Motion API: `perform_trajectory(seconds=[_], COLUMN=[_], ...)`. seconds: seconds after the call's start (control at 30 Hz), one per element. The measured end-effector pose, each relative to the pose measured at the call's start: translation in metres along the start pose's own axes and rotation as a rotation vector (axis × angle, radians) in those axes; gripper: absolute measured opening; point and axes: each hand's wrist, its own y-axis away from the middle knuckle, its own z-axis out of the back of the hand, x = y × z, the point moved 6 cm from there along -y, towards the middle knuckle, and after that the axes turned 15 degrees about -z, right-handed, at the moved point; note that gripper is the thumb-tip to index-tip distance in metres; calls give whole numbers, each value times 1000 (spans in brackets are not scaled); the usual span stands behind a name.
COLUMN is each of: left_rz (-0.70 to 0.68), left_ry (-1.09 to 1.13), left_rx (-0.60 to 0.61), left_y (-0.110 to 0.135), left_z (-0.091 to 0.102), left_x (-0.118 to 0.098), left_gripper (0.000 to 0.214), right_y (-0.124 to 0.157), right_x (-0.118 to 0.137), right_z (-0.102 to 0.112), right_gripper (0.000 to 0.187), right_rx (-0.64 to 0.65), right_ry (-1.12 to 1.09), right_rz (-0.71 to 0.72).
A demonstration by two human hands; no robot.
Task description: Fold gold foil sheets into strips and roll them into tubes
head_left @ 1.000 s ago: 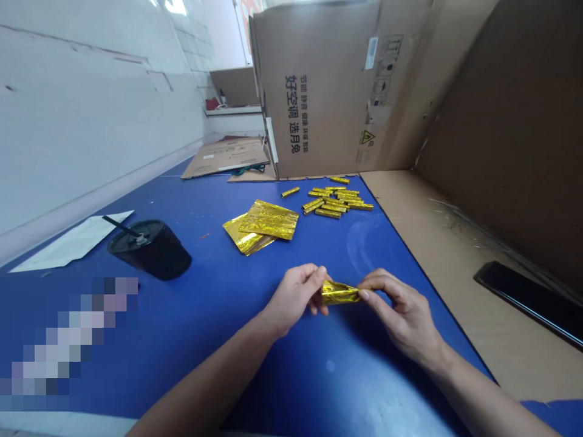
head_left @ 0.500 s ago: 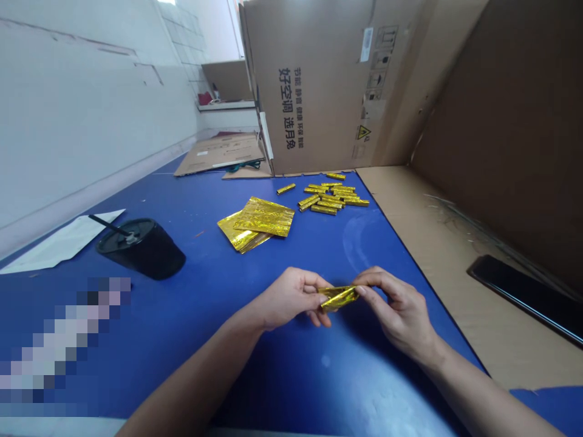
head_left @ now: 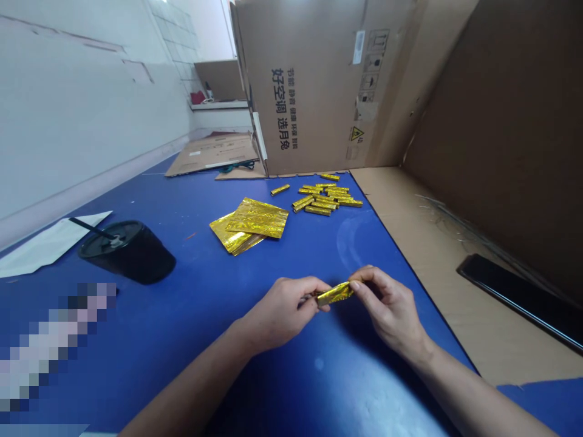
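Note:
A piece of shiny gold foil paper [head_left: 336,294], folded into a narrow strip, is held above the blue table [head_left: 291,376]. My left hand [head_left: 285,311] pinches its left end, fingers closed. At the other end, the thumb and fingertips of my right hand [head_left: 388,303] close on the foil. Beyond my hands lie flat gold foil sheets [head_left: 259,217], overlapping at angles. Farther back and to the right is a loose pile of several folded gold foil strips [head_left: 325,199], with one strip [head_left: 279,190] apart on its left.
A black tumbler [head_left: 130,252] with a straw stands at the left, beside a white sheet [head_left: 54,243]. A black phone [head_left: 519,297] rests on the cardboard at the right. Large cardboard boxes [head_left: 314,91] rise behind the table. A blurred-out patch covers the lower left.
The foil has gone from a loose, partly open fold to a flatter, narrower strip. My left hand's fingers have curled in around its end. The view has shifted slightly.

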Motion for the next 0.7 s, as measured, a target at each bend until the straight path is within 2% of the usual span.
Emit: perform_trajectory(seconds=[0.17,0.3,0.47,0.57,0.7], left_rz=[-15,75,55,-3,-178], left_ry=[92,112,124,21,-174], left_rx=[3,-103,-197,-253,-271], left_y=[-1,-1,-2,-3,-7], left_z=[-6,-7,-4,4,12], left_x=[-4,7,18,17,12], left_gripper=[24,18,20,18,13], right_y=[-1,1,5,5,2], right_x=[-2,4,11,13,10], right_z=[2,1,0,-1,-3], right_gripper=[9,9,9,9,9], right_rx=[-41,-43,-18,12,48], right_ry=[22,50,41,48,111], right_rz=[23,83,137,149,162])
